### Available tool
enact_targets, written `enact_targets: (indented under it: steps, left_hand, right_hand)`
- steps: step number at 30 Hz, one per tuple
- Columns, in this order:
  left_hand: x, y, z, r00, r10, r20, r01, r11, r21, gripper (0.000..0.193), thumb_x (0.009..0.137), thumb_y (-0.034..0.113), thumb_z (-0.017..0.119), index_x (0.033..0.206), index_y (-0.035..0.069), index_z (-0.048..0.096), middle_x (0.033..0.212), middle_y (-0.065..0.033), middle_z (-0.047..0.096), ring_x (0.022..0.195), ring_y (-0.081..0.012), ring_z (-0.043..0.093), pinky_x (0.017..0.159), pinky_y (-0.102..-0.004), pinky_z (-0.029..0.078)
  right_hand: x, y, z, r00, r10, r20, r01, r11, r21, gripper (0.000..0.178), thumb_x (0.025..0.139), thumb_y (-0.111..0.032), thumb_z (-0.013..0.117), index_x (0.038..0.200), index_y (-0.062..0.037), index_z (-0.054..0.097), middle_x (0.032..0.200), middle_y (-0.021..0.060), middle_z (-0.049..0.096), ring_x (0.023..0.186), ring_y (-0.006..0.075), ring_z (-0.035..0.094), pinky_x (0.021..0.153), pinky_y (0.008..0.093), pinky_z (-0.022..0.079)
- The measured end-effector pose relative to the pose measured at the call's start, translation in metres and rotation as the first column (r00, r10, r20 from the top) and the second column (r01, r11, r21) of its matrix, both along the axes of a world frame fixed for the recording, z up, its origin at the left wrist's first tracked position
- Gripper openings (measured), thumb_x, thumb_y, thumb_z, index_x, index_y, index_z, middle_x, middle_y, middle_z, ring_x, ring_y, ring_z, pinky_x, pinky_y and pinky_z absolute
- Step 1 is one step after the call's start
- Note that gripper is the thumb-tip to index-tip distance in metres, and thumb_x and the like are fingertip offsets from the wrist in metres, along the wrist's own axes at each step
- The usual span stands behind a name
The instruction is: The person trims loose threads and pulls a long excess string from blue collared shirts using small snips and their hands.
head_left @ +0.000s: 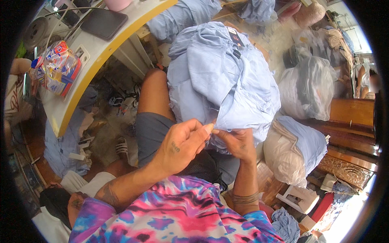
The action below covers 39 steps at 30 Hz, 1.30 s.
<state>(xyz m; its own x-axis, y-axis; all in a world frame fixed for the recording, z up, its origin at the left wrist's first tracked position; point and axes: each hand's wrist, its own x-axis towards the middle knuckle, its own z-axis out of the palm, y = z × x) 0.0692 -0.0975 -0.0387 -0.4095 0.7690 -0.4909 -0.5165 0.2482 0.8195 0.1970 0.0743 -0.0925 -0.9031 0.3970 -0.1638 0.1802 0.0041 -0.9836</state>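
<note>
A light blue shirt (210, 77) with a dark label at its collar lies on top of a thick pile of light blue garments in front of me. At the shirt's near edge my two hands meet, fingertips almost touching. My left hand (182, 141) is closed in a pinch right beside the cloth edge; what sits between its thumb and finger is too small to tell. Thumb and fingers of my right hand (239, 142) grip the shirt's lower corner, with the fingers partly hidden beneath the fabric.
A white table with a yellow edge (95, 65) curves along the left, bearing a dark phone-like slab (104, 23) and a colourful plastic packet (60, 69). To the right stand a clear bag (310, 87) and a wrapped garment bundle (289, 152). Another person sits at the far left.
</note>
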Motion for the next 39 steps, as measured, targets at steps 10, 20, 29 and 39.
enact_targets:
  steps: [10,20,29,39]
  left_hand:
    - [-0.023,-0.002,0.026,0.994,0.09,0.057,-0.095,0.992,0.083,0.035,0.106,0.037,0.056,0.093,0.005,0.059,0.063,0.0028,0.048,0.045,-0.0024,0.035,0.039,-0.0214,0.026]
    - [0.008,-0.004,0.0,0.886,-0.043,0.462,-0.018,0.992,0.125,0.039,0.109,0.04,0.047,0.116,0.003,0.058,0.08,-0.0022,0.053,0.046,-0.0035,0.036,0.039,-0.0212,0.028]
    - [0.017,-0.009,0.002,0.851,-0.171,0.496,0.072,0.974,0.213,0.035,0.11,0.038,0.046,0.127,0.008,0.045,0.079,-0.0058,0.053,0.041,-0.0087,0.041,0.036,-0.0269,0.043]
    - [0.034,-0.014,-0.005,0.781,-0.161,0.604,-0.015,0.961,0.276,0.037,0.111,0.04,0.04,0.128,0.007,0.043,0.077,-0.0065,0.052,0.04,-0.0108,0.041,0.035,-0.0282,0.044]
  right_hand:
    - [0.005,0.01,0.0,0.995,0.081,0.057,-0.079,0.996,-0.049,0.014,0.095,-0.01,0.072,0.105,-0.0002,0.074,0.097,0.0057,0.074,0.091,0.0158,0.069,0.082,0.0305,0.053]
    - [0.012,-0.02,-0.016,0.947,-0.29,-0.139,0.106,0.69,-0.716,0.025,0.106,-0.023,0.056,0.114,-0.0007,0.066,0.114,0.0127,0.07,0.103,0.0224,0.068,0.09,0.0379,0.054]
    - [0.009,-0.052,-0.012,0.889,-0.457,0.01,0.179,0.329,-0.927,0.023,0.1,-0.024,0.066,0.112,-0.0077,0.057,0.091,0.0009,0.055,0.083,0.0137,0.055,0.081,0.0303,0.05]
    - [0.002,-0.063,-0.023,0.912,-0.402,-0.081,-0.007,0.181,-0.983,0.021,0.1,-0.026,0.065,0.095,-0.0138,0.048,0.08,-0.0033,0.042,0.08,0.0098,0.042,0.073,0.0263,0.039]
